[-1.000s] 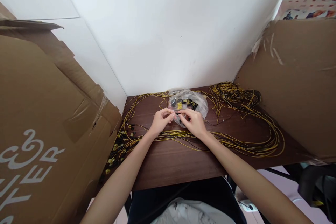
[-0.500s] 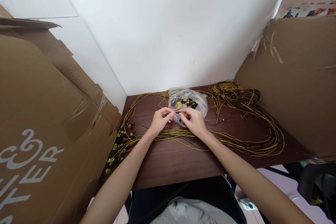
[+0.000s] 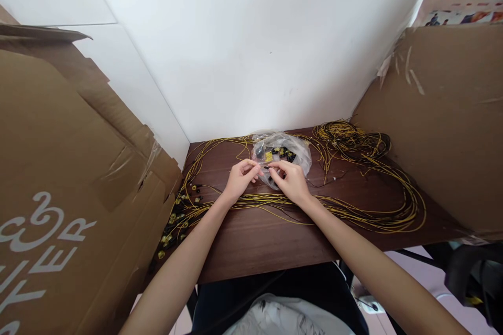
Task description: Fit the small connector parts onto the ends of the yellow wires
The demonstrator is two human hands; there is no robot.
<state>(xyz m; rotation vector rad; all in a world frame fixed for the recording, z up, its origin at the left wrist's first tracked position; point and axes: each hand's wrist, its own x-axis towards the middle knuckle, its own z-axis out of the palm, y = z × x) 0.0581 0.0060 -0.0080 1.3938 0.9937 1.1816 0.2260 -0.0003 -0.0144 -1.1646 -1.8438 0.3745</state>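
Above the front of a clear plastic bag (image 3: 302, 154), my left hand (image 3: 241, 178) and my right hand (image 3: 290, 179) face each other, fingertips a short gap apart. Both are closed in a pinch. A small black piece (image 3: 266, 167) shows at the right fingertips; its exact kind is too small to make out. What the left fingertips pinch looks like a thin wire, mostly covered by the fingers. Inside the bag lie small yellow and black connector parts (image 3: 269, 157). Beneath my forearms, a bundle of yellow and black wires (image 3: 263, 201) runs across the brown table (image 3: 255, 251).
Wires with yellow and black ends (image 3: 173, 225) lie at the table's left edge. A tangled coil of wires (image 3: 349, 138) sits at the back right. Cardboard boxes stand on the left (image 3: 78, 167) and right (image 3: 440, 115), with a white wall (image 3: 251, 52) behind.
Both hands keep nearly the same place and pinch. The fingertips have shifted very slightly, and a little more of the small black piece shows between them.
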